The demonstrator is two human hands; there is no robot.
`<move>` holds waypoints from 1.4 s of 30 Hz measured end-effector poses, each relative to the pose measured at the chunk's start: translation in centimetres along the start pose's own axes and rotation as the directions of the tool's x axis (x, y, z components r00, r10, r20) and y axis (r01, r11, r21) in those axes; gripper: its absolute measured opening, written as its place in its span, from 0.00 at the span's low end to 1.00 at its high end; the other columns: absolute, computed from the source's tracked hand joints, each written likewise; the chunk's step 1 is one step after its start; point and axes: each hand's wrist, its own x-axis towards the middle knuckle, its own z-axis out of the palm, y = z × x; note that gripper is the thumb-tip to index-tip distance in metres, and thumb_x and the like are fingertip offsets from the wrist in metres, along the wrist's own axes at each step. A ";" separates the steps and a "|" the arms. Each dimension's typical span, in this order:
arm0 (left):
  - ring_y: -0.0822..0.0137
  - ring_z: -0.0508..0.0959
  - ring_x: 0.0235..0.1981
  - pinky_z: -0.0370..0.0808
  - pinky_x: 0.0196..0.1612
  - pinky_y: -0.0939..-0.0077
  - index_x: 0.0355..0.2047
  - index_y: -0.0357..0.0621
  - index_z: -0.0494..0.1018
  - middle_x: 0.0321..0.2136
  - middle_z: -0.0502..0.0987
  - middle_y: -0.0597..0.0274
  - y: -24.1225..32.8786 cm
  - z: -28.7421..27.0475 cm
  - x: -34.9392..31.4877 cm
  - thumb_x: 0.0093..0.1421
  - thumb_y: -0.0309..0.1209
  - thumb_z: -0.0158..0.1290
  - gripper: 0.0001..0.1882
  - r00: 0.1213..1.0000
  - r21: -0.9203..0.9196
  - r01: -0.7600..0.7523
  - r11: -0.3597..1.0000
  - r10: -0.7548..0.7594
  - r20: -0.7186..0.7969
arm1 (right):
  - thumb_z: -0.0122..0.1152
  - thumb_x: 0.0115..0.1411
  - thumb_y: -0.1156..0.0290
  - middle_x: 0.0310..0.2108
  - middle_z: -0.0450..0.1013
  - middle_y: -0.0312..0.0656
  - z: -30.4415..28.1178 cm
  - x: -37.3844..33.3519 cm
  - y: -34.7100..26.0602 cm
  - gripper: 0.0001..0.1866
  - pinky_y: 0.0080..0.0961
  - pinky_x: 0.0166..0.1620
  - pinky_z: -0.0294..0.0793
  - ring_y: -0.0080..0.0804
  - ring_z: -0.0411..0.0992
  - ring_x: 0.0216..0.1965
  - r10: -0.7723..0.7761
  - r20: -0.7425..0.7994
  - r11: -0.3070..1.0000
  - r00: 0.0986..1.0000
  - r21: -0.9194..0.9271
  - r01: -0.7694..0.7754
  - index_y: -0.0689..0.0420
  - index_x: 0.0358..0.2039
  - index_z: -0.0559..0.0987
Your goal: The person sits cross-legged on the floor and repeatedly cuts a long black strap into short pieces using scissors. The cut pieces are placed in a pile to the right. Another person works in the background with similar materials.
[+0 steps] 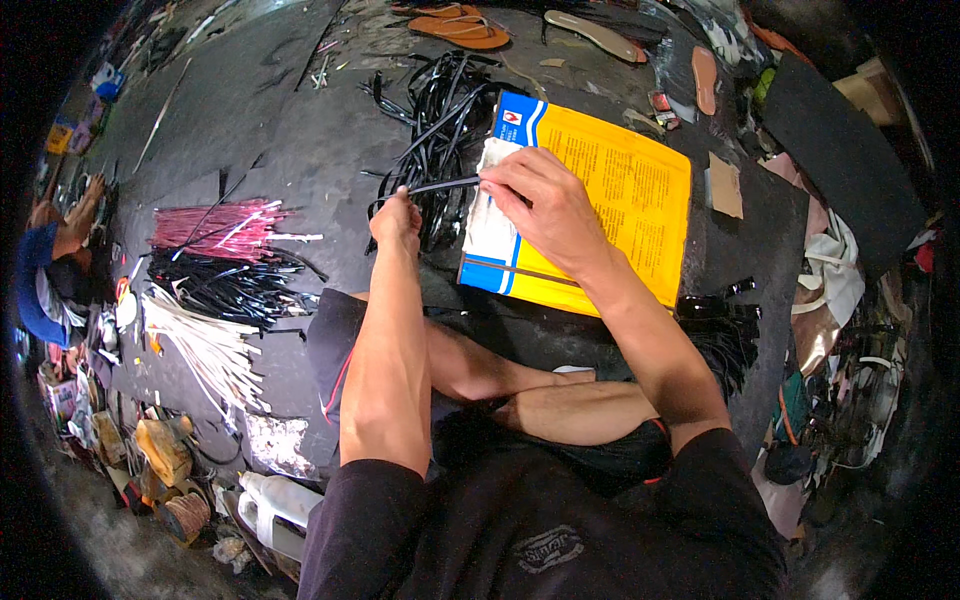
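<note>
A thin black strap (445, 186) stretches between my two hands. My left hand (398, 220) is closed on its left end, and my right hand (545, 205) pinches the other end. Under the right hand lies a yellow and blue printed sheet (640, 190), with a whitish smeared patch (487, 232) along its left side. A tangled heap of loose black straps (440, 125) lies on the dark mat just beyond my left hand and partly behind it. My crossed legs are below the sheet.
To the left lie bundles of pink strips (215, 230), black strips (215, 285) and white strips (200, 345). Another black bundle (735, 330) is at right. Orange sandals (460, 30) and loose soles (705, 80) lie at the back. A white jug (283, 500) stands lower left; another person's arm (78, 220) shows far left.
</note>
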 end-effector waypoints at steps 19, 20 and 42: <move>0.75 0.75 0.24 0.73 0.29 0.75 0.28 0.33 0.77 0.24 0.80 0.62 2.2 2.7 -16.5 0.61 0.39 0.67 0.19 0.687 0.464 -0.726 0.508 0.506 0.521 | 0.65 0.63 0.76 0.38 0.79 0.47 -1.7 -2.5 -2.7 0.08 0.35 0.45 0.78 0.44 0.79 0.41 0.352 -0.031 0.931 0.936 0.114 -0.346 0.62 0.42 0.85; 0.74 0.76 0.24 0.74 0.29 0.74 0.28 0.33 0.77 0.24 0.81 0.60 2.1 2.9 -16.6 0.60 0.40 0.67 0.19 0.681 0.477 -0.733 0.485 0.521 0.516 | 0.65 0.63 0.77 0.39 0.78 0.47 -1.4 -2.8 -3.0 0.08 0.36 0.45 0.78 0.45 0.78 0.42 0.297 -0.049 0.953 0.954 0.069 -0.293 0.61 0.43 0.85; 0.56 0.83 0.33 0.79 0.42 0.65 0.36 0.30 0.78 0.32 0.83 0.49 1.8 3.0 -15.6 0.59 0.46 0.64 0.25 0.685 0.547 -0.726 0.417 0.505 0.526 | 0.60 0.61 0.72 0.41 0.73 0.45 0.7 -2.9 -4.7 0.20 0.42 0.46 0.68 0.44 0.71 0.45 0.244 0.011 0.891 0.970 -0.397 -0.219 0.59 0.54 0.80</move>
